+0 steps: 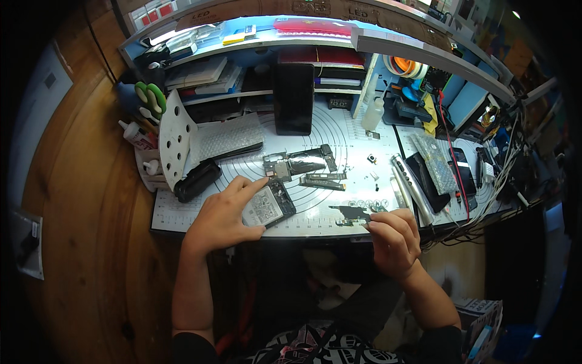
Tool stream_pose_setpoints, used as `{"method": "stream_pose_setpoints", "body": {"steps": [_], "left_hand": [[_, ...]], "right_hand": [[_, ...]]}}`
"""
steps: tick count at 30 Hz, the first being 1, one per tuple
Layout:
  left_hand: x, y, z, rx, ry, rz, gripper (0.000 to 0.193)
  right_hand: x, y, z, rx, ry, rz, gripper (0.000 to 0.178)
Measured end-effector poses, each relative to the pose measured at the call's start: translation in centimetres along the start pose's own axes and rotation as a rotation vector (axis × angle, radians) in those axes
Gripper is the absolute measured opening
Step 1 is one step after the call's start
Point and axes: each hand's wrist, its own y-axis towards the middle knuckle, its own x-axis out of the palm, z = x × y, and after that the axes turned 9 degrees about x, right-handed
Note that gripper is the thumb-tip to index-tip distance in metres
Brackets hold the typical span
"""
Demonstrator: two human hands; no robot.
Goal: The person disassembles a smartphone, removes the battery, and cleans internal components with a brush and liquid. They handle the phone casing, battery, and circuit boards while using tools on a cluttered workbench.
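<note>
My left hand [223, 212] spans an opened phone [267, 205] at the mat's front edge, fingers on its far side and thumb on its near side. A pale battery shows in the phone's dark frame. To the right, my right hand [394, 239] is closed, pinching a dark, irregular circuit board [353, 213] by its right end, just above the mat. Beyond the phone lie a phone part with a black glossy section [306, 161] and some narrow dark strips [324, 181]. A tiny camera-like part [371, 159] rests farther right.
A dark phone [294, 100] stands upright against the shelf. At left are a perforated white holder [176, 139], bubble wrap [227, 138] and a black case-like object [199, 181]. A silver pen-like tool [413, 191], another bubble-wrap pouch [435, 161] and cables [494, 182] lie at right.
</note>
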Motion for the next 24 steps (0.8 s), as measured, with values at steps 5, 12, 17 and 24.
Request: {"method": "stream_pose_setpoints", "body": {"steps": [5, 12, 17, 24], "left_hand": [[0.2, -0.1, -0.5, 0.043, -0.019, 0.001, 0.088], [0.6, -0.4, -0.7, 0.078, -0.046, 0.038, 0.094], [1.2, -1.1, -1.2, 0.116, -0.060, 0.076, 0.093], [1.4, -0.7, -0.9, 0.222, 0.021, 0.123, 0.088]], "right_hand": [[-0.3, -0.3, 0.9, -0.016, -0.007, -0.089, 0.030], [0.0, -0.7, 2.3, -0.009, -0.007, -0.101, 0.029], [1.0, 2.5, 3.8, 0.403, 0.088, -0.163, 0.015], [5.2, 9.4, 14.1, 1.249, 0.424, -0.501, 0.011]]}}
